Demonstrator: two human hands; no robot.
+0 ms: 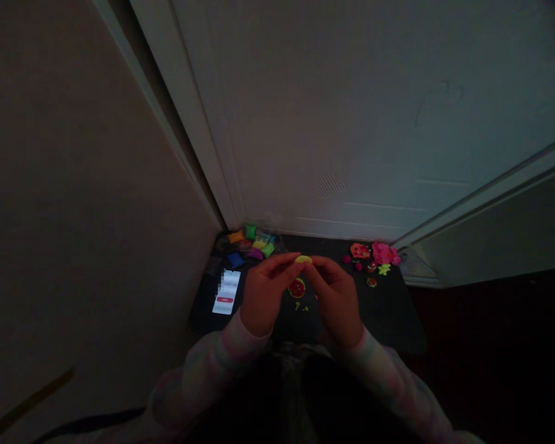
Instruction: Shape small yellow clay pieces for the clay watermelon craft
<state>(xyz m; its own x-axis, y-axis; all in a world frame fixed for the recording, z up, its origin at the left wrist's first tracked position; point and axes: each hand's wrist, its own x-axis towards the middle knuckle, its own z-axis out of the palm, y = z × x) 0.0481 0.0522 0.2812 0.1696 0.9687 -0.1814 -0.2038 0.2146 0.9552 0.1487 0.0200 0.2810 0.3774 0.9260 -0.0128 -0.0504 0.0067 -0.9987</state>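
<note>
Between the fingertips of both hands is a small flattened piece of yellow modelling clay [303, 259], held above the dark table. My left hand [264, 293] pinches its left side and my right hand [338, 296] pinches its right side. Below them on the table lies a round red piece with a yellow-green rim [296, 288], partly hidden by the hands. Just in front of it sit small yellow-green bits [298, 306], too small to make out closely.
On the dark table [383, 317], a lit phone [226, 292] lies at left, with colourful clay packets [250, 232] behind it. At right are a pink flower-like piece [385, 253], a yellow one [384, 269] and several small red pieces [371, 282]. A pale panel [351, 123] rises behind.
</note>
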